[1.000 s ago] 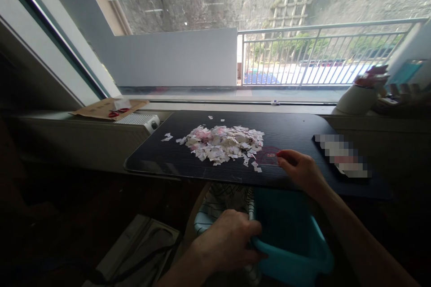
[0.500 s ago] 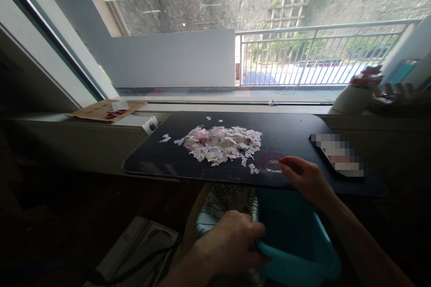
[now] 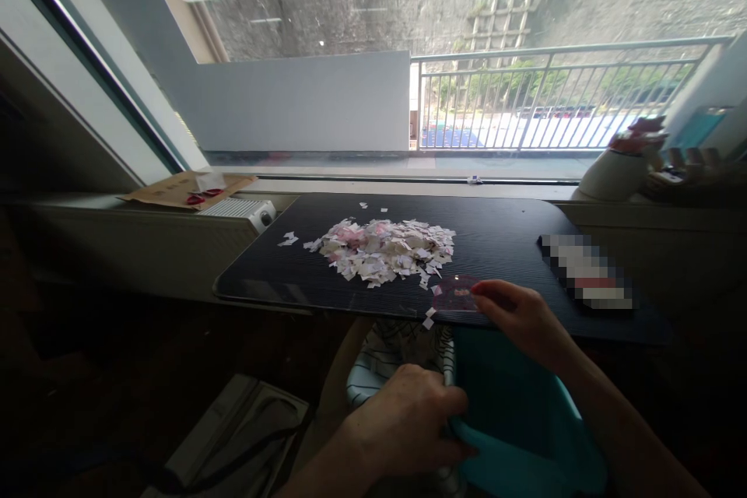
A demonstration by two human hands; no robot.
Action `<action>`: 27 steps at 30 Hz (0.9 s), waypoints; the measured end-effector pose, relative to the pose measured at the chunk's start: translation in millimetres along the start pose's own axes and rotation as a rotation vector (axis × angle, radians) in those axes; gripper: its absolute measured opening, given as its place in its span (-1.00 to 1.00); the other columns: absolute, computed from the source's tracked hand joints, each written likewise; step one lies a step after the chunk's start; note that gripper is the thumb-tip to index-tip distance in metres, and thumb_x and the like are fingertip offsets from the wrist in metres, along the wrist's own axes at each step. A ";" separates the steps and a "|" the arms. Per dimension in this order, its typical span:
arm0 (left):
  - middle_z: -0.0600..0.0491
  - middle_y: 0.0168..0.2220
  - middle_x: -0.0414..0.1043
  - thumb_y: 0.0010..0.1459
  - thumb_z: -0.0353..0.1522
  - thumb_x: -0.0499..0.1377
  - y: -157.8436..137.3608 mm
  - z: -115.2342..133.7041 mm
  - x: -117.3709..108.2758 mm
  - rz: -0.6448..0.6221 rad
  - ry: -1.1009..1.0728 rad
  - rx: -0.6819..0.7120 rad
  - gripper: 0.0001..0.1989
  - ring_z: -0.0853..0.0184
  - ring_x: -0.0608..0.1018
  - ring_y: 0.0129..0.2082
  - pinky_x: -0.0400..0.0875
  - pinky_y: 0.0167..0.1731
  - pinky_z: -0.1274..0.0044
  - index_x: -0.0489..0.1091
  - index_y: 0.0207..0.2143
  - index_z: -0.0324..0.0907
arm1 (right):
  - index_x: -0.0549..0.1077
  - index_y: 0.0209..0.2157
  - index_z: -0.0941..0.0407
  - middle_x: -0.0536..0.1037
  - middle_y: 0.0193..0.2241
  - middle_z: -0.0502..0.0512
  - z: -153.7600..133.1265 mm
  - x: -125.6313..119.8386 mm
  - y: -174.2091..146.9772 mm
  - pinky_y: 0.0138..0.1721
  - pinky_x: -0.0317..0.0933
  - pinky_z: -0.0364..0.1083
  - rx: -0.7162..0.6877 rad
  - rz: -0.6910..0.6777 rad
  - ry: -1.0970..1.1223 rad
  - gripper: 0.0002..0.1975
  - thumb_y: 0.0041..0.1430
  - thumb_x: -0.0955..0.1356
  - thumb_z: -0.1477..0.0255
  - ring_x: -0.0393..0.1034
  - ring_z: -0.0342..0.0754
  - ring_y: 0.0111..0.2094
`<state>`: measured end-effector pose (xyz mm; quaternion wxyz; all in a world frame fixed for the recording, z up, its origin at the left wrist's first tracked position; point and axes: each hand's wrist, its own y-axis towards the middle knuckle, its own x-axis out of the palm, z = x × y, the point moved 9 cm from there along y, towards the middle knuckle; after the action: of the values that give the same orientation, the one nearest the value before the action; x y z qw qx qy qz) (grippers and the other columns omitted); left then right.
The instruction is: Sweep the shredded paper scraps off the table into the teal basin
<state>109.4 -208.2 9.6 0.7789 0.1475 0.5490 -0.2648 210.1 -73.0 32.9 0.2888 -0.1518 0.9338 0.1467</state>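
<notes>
My right hand (image 3: pixel 517 311) pinches the right end of a thin see-through piece with a pink pattern (image 3: pixel 454 293), held low at the near edge of the black tabletop. Left of it lies a heap of torn paper scraps (image 3: pixel 385 249), mostly white with some pink. Two loose scraps (image 3: pixel 429 318) are at the table's near edge by the clear piece. My left hand (image 3: pixel 408 420) is closed around the near-left rim of a teal plastic bin (image 3: pixel 531 455) below the table edge. The bin's inside is dark.
The black table (image 3: pixel 496 226) stands against the window sill. A pixelated flat object (image 3: pixel 587 272) lies on its right. Red-handled scissors (image 3: pixel 201 196) rest on brown paper (image 3: pixel 152 191) at left. A white pot (image 3: pixel 610 171) stands on the sill at right.
My right hand has slid the clear piece left, and the scraps beside it have moved to the near edge. The bin has shifted slightly right, with my left hand still on its rim.
</notes>
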 end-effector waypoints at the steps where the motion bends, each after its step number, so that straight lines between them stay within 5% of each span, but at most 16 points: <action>1: 0.14 -0.48 0.41 0.03 -0.11 0.26 0.3 0.2 -0.2 -0.002 0.000 0.002 -0.71 0.35 0.47 -0.50 0.12 -0.57 0.57 0.33 -0.43 -0.12 | 0.52 -0.25 0.12 0.61 -0.33 0.10 -0.8 -1.9 1.6 -0.33 0.35 -0.10 -0.011 0.020 0.002 -0.75 0.09 0.33 0.29 0.50 0.00 -0.33; 5: 0.13 -0.48 0.40 0.03 -0.12 0.26 1.1 0.5 -1.7 -0.015 -0.002 -0.004 -0.71 0.35 0.47 -0.50 0.13 -0.57 0.58 0.33 -0.43 -0.13 | 0.52 -0.24 0.12 0.61 -0.34 0.10 1.0 -8.7 10.8 -0.31 0.35 -0.07 -0.034 0.096 -0.038 -0.74 0.10 0.31 0.29 0.50 0.00 -0.33; 14: 0.13 -0.46 0.43 0.04 -0.11 0.26 0.7 0.8 1.1 -0.027 0.005 0.001 -0.72 0.34 0.49 -0.50 0.17 -0.56 0.57 0.36 -0.40 -0.12 | 0.53 -0.29 0.12 0.61 -0.39 0.08 -11.0 5.1 -10.3 -0.42 0.33 -0.14 -0.005 -0.059 0.009 -0.76 0.09 0.31 0.31 0.49 -0.03 -0.40; 21: 0.13 -0.45 0.44 0.03 -0.12 0.26 0.2 -0.2 -1.6 -0.021 0.003 -0.014 -0.72 0.33 0.49 -0.48 0.18 -0.55 0.58 0.36 -0.41 -0.12 | 0.52 -0.26 0.12 0.61 -0.33 0.11 -8.7 -6.8 9.8 -0.34 0.33 -0.10 -0.035 0.075 -0.066 -0.75 0.09 0.31 0.30 0.49 0.00 -0.33; 27: 0.12 -0.45 0.44 0.04 -0.11 0.25 -1.8 -4.2 -0.5 -0.029 0.017 -0.030 -0.72 0.32 0.51 -0.49 0.18 -0.56 0.57 0.37 -0.42 -0.12 | 0.52 -0.31 0.11 0.60 -0.39 0.08 -11.0 2.2 -1.1 -0.37 0.33 -0.11 -0.020 -0.007 -0.045 -0.78 0.08 0.30 0.32 0.48 -0.02 -0.38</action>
<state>105.0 -207.4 8.7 0.7725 0.1299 0.5615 -0.2666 203.4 -78.4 40.1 0.3086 -0.1544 0.9251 0.1583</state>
